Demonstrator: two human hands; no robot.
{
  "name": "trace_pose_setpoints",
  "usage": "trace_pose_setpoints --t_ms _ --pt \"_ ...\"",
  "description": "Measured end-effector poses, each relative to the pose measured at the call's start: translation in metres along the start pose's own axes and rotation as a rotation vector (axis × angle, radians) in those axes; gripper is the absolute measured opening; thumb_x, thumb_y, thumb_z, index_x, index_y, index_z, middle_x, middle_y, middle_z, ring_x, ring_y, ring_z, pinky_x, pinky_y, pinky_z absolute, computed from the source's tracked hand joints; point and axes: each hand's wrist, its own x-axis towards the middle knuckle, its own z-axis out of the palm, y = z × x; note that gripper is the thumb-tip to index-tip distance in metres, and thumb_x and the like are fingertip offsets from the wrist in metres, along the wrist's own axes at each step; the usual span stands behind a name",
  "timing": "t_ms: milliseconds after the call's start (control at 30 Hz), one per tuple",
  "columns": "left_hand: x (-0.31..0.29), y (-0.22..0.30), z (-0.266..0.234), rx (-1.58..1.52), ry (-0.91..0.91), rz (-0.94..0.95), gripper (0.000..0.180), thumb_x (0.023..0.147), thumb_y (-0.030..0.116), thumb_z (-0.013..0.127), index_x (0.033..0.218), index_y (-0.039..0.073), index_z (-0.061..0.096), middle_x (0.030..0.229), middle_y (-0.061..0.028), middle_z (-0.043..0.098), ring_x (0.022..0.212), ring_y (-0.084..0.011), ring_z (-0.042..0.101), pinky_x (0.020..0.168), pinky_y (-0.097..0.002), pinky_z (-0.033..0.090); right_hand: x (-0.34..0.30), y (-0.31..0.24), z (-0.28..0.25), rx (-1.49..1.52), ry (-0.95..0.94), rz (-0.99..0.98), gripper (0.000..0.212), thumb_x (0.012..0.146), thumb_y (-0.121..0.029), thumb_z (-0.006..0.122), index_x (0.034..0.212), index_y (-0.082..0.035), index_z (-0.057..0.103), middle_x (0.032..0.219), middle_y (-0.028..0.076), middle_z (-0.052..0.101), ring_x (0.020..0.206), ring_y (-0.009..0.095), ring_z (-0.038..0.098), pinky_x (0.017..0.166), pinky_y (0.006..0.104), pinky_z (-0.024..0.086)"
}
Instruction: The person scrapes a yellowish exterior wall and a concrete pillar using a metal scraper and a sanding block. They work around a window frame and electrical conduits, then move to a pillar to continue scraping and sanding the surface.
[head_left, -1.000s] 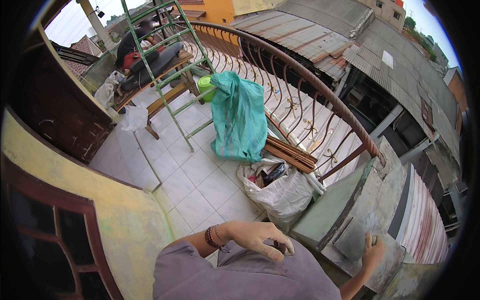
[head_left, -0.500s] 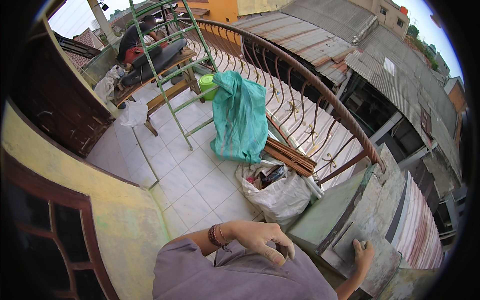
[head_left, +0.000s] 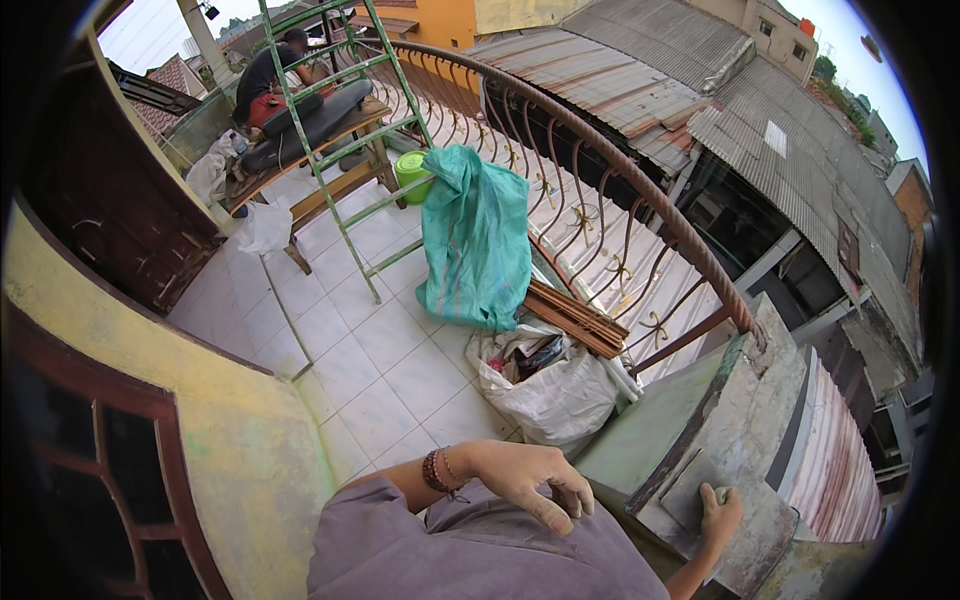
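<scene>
Your right hand (head_left: 718,508) had its grip closed on the handle of a flat grey trowel (head_left: 700,482), whose blade lay flat against the rough cement face of the low parapet wall (head_left: 760,400). Your left hand (head_left: 530,478) rested on your own grey-clad body, fingers loosely curled and holding nothing; a beaded bracelet (head_left: 436,470) sat at that wrist.

The parapet's top was patchy grey, with a greenish slab face (head_left: 650,435) on the balcony side. Just beside it on the white tiled floor (head_left: 370,380) stood an open white sack (head_left: 550,385) stuffed with scraps, with a bundle of brown wooden strips (head_left: 575,318) lying past it. A teal cloth (head_left: 478,240) hung at the curved metal railing (head_left: 600,160). A green ladder (head_left: 345,140) leaned over the tiles near a green bucket (head_left: 410,172). Farther off, another person (head_left: 275,75) sat at a wooden bench (head_left: 320,150). A yellow wall (head_left: 180,400) with a dark window frame ran along your left; corrugated roofs (head_left: 640,70) lay beyond the railing.
</scene>
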Motion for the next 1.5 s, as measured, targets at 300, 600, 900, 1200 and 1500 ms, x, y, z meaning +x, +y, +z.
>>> trace_pose_setpoints --t_ms 300,600,900,1200,1500 --pt "0.003 0.016 -0.019 0.101 -0.083 -0.100 0.064 0.084 0.049 0.075 0.121 -0.003 0.063 0.103 -0.0148 0.072 0.100 -0.0251 0.068 0.092 -0.0370 0.050 -0.004 0.001 0.004 -0.056 0.045 0.008 0.044 0.075 -0.033 0.084 0.075 0.002 0.056 0.065 0.013 0.052 0.060 0.027 0.045 0.060 0.0409 0.041" --pt "0.007 0.011 -0.013 0.089 -0.028 -0.076 0.058 0.086 0.046 0.074 0.118 -0.001 0.064 0.090 -0.0119 0.074 0.089 -0.0213 0.070 0.087 -0.0352 0.049 -0.005 -0.005 0.002 0.017 0.043 0.031 0.042 0.075 -0.032 0.084 0.074 0.000 0.056 0.061 0.010 0.050 0.058 0.023 0.042 0.058 0.0392 0.040" --pt "0.030 -0.002 -0.020 0.271 -0.072 -0.190 0.055 0.088 0.053 0.071 0.095 -0.002 0.072 0.073 -0.0073 0.067 0.066 -0.0142 0.062 0.060 -0.0294 0.048 -0.007 -0.001 0.007 -0.014 0.112 -0.004 0.046 0.072 -0.033 0.087 0.070 0.001 0.055 0.059 0.010 0.051 0.056 0.023 0.042 0.056 0.0400 0.039" --pt "0.043 -0.010 -0.029 0.241 -0.277 -0.393 0.049 0.091 0.050 0.068 0.095 0.001 0.074 0.077 -0.0038 0.067 0.072 -0.0120 0.059 0.067 -0.0301 0.047 -0.013 -0.039 -0.021 -0.232 -0.128 0.114 0.063 0.081 -0.063 0.068 0.105 -0.005 0.072 0.100 0.024 0.070 0.096 0.044 0.065 0.084 0.0500 0.050" --pt "0.047 -0.028 -0.021 0.061 -0.268 -0.284 0.044 0.093 0.045 0.068 0.090 0.001 0.071 0.068 0.0002 0.060 0.062 -0.0096 0.054 0.060 -0.0271 0.044 -0.013 -0.045 -0.027 -0.193 -0.168 0.157 0.059 0.079 -0.061 0.072 0.102 -0.007 0.073 0.099 0.022 0.071 0.092 0.042 0.066 0.081 0.0507 0.050"
